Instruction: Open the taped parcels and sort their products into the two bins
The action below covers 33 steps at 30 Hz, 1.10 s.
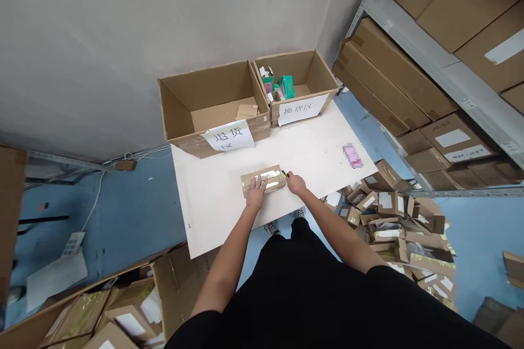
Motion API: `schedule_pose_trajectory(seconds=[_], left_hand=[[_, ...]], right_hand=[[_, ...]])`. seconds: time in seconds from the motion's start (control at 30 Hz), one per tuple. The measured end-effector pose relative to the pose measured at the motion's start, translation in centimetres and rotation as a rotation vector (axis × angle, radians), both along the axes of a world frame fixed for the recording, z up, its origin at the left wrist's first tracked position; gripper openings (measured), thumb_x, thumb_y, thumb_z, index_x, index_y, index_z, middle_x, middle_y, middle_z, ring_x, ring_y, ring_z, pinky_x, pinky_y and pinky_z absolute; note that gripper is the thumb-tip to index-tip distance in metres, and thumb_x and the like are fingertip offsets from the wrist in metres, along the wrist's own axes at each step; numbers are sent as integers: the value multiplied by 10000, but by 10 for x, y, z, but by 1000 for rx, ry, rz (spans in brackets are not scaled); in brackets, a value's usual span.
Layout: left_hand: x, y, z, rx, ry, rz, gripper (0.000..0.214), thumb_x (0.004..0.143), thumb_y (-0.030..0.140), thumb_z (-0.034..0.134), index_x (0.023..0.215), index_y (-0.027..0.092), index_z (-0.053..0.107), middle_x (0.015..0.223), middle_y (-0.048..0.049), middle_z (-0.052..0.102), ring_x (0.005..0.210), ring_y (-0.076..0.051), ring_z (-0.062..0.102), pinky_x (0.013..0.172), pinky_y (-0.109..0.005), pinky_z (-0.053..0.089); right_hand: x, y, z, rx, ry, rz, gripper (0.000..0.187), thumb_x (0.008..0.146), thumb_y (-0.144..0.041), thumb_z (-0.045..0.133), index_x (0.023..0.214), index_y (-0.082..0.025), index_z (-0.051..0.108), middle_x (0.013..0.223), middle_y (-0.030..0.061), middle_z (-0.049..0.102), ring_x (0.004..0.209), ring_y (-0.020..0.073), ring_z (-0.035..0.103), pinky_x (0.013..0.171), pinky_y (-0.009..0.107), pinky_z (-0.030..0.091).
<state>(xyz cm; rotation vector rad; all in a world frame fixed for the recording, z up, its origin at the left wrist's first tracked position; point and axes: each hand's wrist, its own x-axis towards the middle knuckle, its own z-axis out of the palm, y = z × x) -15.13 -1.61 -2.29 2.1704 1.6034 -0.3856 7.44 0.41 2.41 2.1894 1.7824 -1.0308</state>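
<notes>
A small cardboard box [275,180] bound with shiny tape lies on the white table [213,207], near its front edge. Spread fingers of my left hand [255,195] rest on top of the box's left half. My right hand [295,183] is closed round a black and yellow utility knife [285,174], whose front end is at the box's right end. The blade is too small to make out, so I cannot tell whether it touches the tape.
Two open cartons with paper signs, a left one [184,144] and a right one [323,106], stand along the table's back. A pixelated pink item [352,156] lies at right. Opened boxes [388,229] heap on the floor; a loaded shelf [434,32] stands beyond.
</notes>
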Motion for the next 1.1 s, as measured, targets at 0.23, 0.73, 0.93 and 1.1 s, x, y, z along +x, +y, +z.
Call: schedule_pose_trajectory(seconds=[0.23,0.73,0.93,1.1], left_hand=[[1,0,-2,-5,-41,20,709,1039,351,505,1702,392,257,1785,-21,241,1657,-327,155,1313,-597,239],[0,0,-6,28,-31,2,664,1046,374,505,1685,390,322,1781,-15,263,1651,-330,181,1302,-612,264],[-3,-2,-13,71,-44,-15,649,1036,360,545,1664,369,384,1764,-46,310,1632,-350,238,1279,-621,298],[-7,-6,-15,89,-78,-25,642,1026,323,556,1646,399,411,1759,-28,323,1633,-337,240,1273,-618,305]], right_hand=[[2,2,-1,-2,5,-19,283,1130,-379,431,1293,-197,574,1184,175,750,1050,292,729,790,312,489],[29,-2,-6,-122,618,-191,182,1100,-361,438,956,-249,451,581,-85,539,435,126,528,506,210,468],[48,8,-3,-205,609,-77,194,1075,-336,511,924,-256,419,555,-90,518,401,122,502,463,212,426],[54,8,-1,-239,582,10,219,1058,-347,566,910,-251,435,555,-89,520,375,117,492,444,220,410]])
